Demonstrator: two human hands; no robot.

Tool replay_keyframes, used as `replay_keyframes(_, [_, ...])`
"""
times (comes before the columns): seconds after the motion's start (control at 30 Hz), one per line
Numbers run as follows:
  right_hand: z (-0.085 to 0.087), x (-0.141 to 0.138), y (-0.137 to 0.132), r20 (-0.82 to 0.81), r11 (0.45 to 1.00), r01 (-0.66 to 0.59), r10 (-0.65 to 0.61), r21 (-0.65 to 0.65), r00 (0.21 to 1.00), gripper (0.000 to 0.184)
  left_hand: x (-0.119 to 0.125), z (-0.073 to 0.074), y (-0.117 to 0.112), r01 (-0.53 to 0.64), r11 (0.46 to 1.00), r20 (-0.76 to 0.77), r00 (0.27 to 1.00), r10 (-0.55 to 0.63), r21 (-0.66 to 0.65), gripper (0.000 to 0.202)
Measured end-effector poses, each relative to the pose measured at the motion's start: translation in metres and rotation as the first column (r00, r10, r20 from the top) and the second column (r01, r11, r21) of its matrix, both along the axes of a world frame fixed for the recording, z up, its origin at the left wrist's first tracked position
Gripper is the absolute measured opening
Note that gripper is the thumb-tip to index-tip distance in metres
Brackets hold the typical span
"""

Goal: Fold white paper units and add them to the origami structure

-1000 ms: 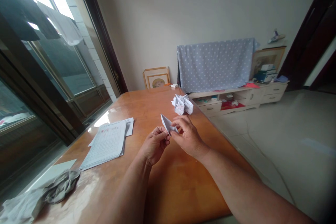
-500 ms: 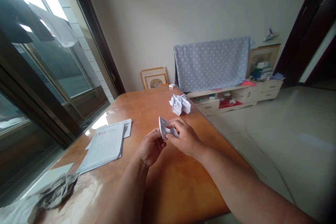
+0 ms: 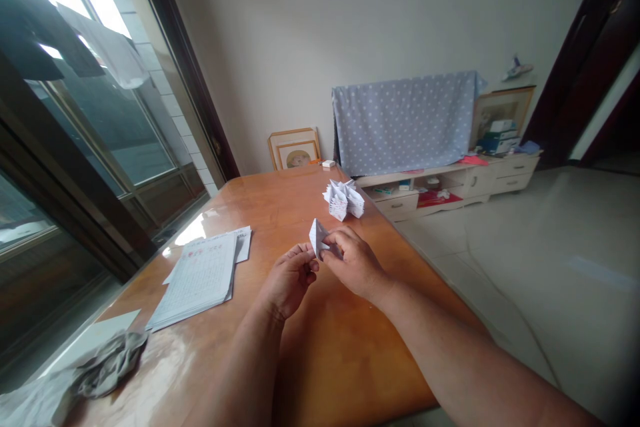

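Note:
A small piece of folded white paper [image 3: 317,235] is held above the table between both hands. My left hand [image 3: 293,278] pinches its lower left edge with thumb and fingertips. From the other side, my right hand [image 3: 354,263] grips it, the fingers covering part of the folds. Just beyond the hands stands a cluster of folded paper pieces [image 3: 344,200], with pointed tips and stacked layers. To the left lies a stack of written paper sheets [image 3: 200,278], some with red marks near the top.
The wooden table [image 3: 350,360] has its right edge beside my right forearm. A grey cloth [image 3: 113,363] lies at the near left corner. A small white box [image 3: 328,164] sits at the far end. Beyond stands a low white cabinet [image 3: 480,180].
The folded paper has turned in my fingers and now shows a narrower, more pointed side. Both hands keep nearly the same place; the cluster and sheets have not moved.

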State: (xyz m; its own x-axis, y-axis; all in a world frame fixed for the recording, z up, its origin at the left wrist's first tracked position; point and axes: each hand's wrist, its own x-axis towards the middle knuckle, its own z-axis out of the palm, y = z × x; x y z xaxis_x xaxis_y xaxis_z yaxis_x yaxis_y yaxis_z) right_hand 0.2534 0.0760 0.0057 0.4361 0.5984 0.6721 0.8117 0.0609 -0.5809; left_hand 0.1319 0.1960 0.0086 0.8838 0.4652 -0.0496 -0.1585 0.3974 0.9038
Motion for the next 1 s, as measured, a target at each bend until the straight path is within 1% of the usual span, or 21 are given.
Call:
replay_keyframes(0.23, [-0.001, 0.002, 0.001, -0.038, 0.999, 0.029, -0.031, -0.045, 0.999, 0.003, 0.000, -0.004, 0.002, 0.011, 1.000, 0.000, 1.000, -0.011, 0.010, 0.013])
replay_keyframes(0.43, [-0.008, 0.006, 0.005, -0.092, 0.995, 0.026, -0.036, -0.100, 0.995, 0.005, -0.001, -0.007, 0.003, 0.023, 0.999, -0.019, 1.000, -0.022, 0.048, 0.012])
replay_keyframes(0.6, [-0.006, 0.006, 0.004, -0.149, 0.991, -0.009, -0.011, -0.133, 0.989, 0.011, -0.003, -0.005, 0.001, 0.030, 0.998, -0.026, 0.999, -0.028, 0.051, 0.011])
replay_keyframes(0.7, [-0.005, 0.006, 0.003, -0.139, 0.989, -0.010, -0.011, -0.147, 0.990, 0.012, -0.003, -0.005, 0.001, 0.043, 0.998, -0.015, 0.999, -0.042, 0.039, 0.012])
replay_keyframes(0.87, [-0.005, 0.006, 0.003, -0.077, 0.989, 0.050, -0.061, -0.137, 0.995, 0.017, -0.001, -0.008, 0.001, 0.033, 0.999, -0.026, 0.999, -0.033, 0.016, 0.014])
replay_keyframes(1.0, [-0.003, 0.004, 0.001, -0.093, 0.993, 0.028, -0.039, -0.113, 0.995, 0.017, 0.003, -0.011, 0.004, -0.001, 0.996, -0.028, 1.000, -0.002, -0.088, 0.014])
